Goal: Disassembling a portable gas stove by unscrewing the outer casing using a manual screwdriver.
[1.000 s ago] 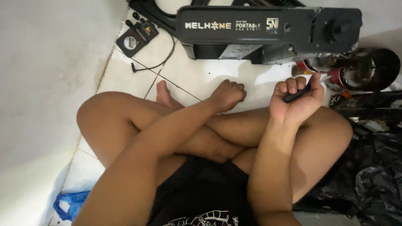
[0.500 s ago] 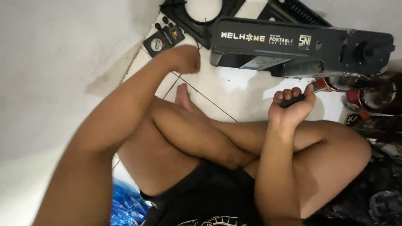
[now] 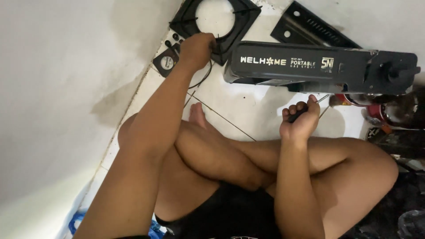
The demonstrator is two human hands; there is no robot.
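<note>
I sit cross-legged on a white tiled floor. My left hand (image 3: 197,48) stretches far forward and rests, fingers curled, on the edge of a black square pan-support frame (image 3: 230,26) with a round opening; whether it grips the frame I cannot tell. My right hand (image 3: 301,119) is closed around a black-handled screwdriver (image 3: 310,107), its metal shaft pointing right toward the stove. A black portable gas stove body (image 3: 318,66) lies on its side just beyond my right hand.
A small black gauge-like device with a round dial (image 3: 167,63) and a thin black cable (image 3: 201,79) lie by the white wall (image 3: 66,88). A black slotted metal plate (image 3: 310,28) lies behind the stove. Red and dark cans (image 3: 389,110) and clutter sit at right.
My left hand has reached forward from my knee to the black frame by the wall. The view has tilted forward. My right hand keeps holding the screwdriver.
</note>
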